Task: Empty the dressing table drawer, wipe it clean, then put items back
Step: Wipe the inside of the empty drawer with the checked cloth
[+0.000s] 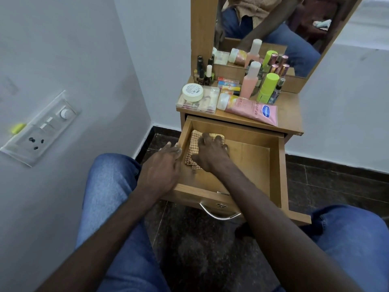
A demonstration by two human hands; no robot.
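The wooden drawer (252,157) of the dressing table stands pulled out, with only a checked orange cloth (194,144) inside at its far left corner. My right hand (210,152) presses on the cloth with fingers spread. My left hand (162,167) rests on the drawer's left wall, fingers over its outer side. On the table top (290,114) lie a pink Vaseline tube (250,108), a clear box (197,100) with a white jar (192,92) on it, nail polish bottles (204,74), a pink bottle (250,80) and a green bottle (268,87).
A mirror (273,28) rises behind the table top. A white wall with a switch and socket panel (42,127) is at the left. The floor (200,245) is dark stone. My knees in blue jeans flank the drawer, whose metal handle (219,214) faces me.
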